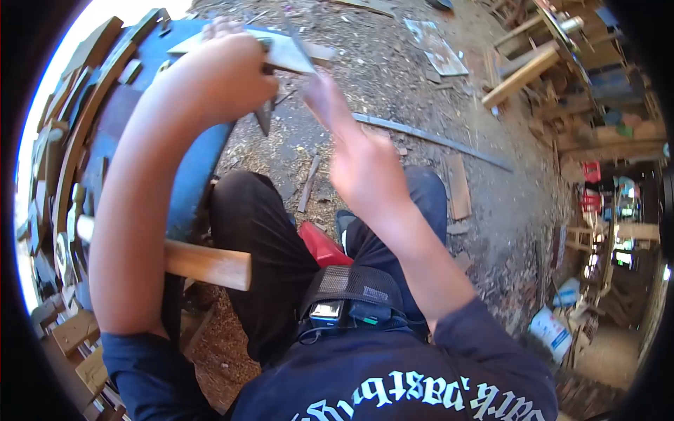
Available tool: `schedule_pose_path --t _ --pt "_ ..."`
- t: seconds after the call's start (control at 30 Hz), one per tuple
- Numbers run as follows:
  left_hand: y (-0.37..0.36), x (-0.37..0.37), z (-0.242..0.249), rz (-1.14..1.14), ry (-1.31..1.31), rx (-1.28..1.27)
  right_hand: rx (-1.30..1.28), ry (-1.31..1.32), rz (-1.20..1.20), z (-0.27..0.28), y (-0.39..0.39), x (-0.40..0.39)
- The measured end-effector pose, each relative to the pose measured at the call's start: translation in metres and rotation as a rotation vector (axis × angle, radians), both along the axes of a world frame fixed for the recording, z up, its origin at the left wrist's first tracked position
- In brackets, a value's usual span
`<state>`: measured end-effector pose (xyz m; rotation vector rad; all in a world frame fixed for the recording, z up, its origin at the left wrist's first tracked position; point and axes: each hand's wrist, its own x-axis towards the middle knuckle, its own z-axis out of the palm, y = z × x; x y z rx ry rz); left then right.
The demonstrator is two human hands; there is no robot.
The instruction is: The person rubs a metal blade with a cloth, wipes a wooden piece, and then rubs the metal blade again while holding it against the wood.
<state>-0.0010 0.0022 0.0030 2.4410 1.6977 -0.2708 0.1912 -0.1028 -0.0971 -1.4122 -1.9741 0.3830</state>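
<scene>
At the far end of the blue bench [188,200], my left hand [235,67] is closed around a pale wooden piece [284,52] that reaches out past the bench edge. A dark pointed metal part [263,121] hangs just below it. My right hand [368,168] grips a hand tool by its handle [326,102]. The tool's thin blade [298,43] points up and away from me and overlaps the pale wood in this view. Motion blurs the tool, and I cannot tell its exact kind.
A thick wooden bar [210,265] sticks out under my left forearm. Wood blocks and tools [77,126] line the bench's left side. A long grey strip [435,142] and scraps lie on the chip-strewn ground. Timber [521,76] stands at right, near a white bucket [551,332].
</scene>
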Motion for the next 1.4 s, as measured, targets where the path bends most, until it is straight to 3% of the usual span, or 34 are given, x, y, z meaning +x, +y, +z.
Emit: schedule_pose_path --t 0.07,0.13,0.23,0.37,0.5,0.67,0.8,1.1,1.23,1.4 --pt "-0.005 0.002 -0.003 0.014 0.000 0.125 0.006 -0.073 -0.026 0.013 0.031 -0.014" --pt "-0.008 -0.006 -0.018 0.052 -0.063 0.256 -0.088 -0.051 -0.024 0.010 0.013 -0.007" --pt "-0.011 -0.001 -0.008 0.083 -0.005 0.182 -0.057 0.013 0.013 -0.011 -0.024 0.012" --pt "-0.006 0.004 0.000 0.079 0.105 0.086 -0.087 -0.026 0.020 0.006 0.002 -0.003" --pt "-0.011 0.002 -0.002 0.053 0.024 0.129 -0.115 -0.012 -0.007 0.013 0.027 -0.013" --pt "-0.011 0.000 -0.006 0.087 0.018 0.150 0.054 0.075 0.009 -0.017 -0.024 0.007" --pt "-0.003 -0.001 -0.011 0.027 0.055 0.146 -0.050 -0.010 -0.027 0.003 0.013 -0.009" --pt "-0.007 -0.003 -0.008 0.071 0.028 0.165 -0.020 0.024 -0.016 -0.008 -0.028 0.008" --pt "-0.005 -0.007 -0.016 0.047 -0.090 0.207 0.020 0.027 -0.040 -0.003 0.019 -0.012" --pt "-0.005 -0.014 -0.015 0.001 -0.125 0.189 -0.182 -0.002 -0.025 -0.017 -0.064 0.027"
